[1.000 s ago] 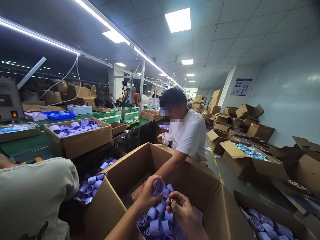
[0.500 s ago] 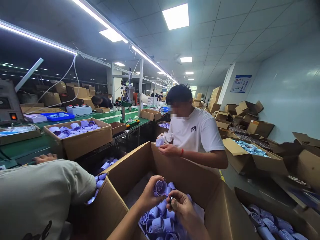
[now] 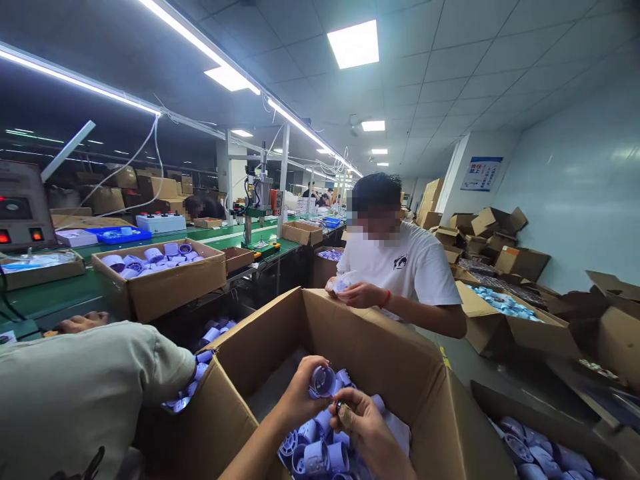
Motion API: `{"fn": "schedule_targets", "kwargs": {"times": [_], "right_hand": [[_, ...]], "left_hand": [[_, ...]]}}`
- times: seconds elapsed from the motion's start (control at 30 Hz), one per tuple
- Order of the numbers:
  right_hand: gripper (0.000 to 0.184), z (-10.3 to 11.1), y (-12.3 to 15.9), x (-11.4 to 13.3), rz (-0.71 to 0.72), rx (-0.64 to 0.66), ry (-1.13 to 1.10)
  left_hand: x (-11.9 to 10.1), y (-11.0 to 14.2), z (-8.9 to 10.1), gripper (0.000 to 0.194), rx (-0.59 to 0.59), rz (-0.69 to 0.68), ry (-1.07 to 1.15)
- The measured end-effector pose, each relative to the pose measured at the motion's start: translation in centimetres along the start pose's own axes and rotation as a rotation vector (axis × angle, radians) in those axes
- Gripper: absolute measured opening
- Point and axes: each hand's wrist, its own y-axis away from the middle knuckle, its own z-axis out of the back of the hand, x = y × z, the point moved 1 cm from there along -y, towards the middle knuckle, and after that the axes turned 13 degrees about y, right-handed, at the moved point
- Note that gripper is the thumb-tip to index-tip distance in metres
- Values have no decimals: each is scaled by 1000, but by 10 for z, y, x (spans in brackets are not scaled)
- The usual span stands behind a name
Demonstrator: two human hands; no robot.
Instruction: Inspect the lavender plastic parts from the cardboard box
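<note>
My left hand is wrapped round a purple plastic cup-shaped housing, its open end tilted up towards me. Close beside it, my right hand pinches a small dark round part between thumb and fingers. Whether a wire links the part to the housing is too small to tell. Both hands are over a big cardboard box, above a heap of similar purple housings.
Across the box, a person in a white shirt handles a clear-wrapped item. A grey sleeve reaches in at left. A carton of purple housings stands on the green bench by a press. Another carton of housings is at lower right.
My hands keep their grips and have shifted only slightly, the right one a little left and down. The person opposite has moved right, bringing both hands together on the wrapped item.
</note>
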Motion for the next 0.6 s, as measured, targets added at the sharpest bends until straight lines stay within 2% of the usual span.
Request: {"fn": "schedule_targets", "kwargs": {"times": [0.17, 0.4, 0.6], "right_hand": [[41, 6, -8, -6, 47, -66, 104], [43, 13, -14, -19, 152, -228, 478], [17, 8, -4, -8, 315, -316, 901]], "left_hand": [[-8, 0, -2, 46, 62, 3, -25], [-15, -1, -8, 47, 182, 51, -130], [-15, 1, -8, 51, 225, 104, -99]]}}
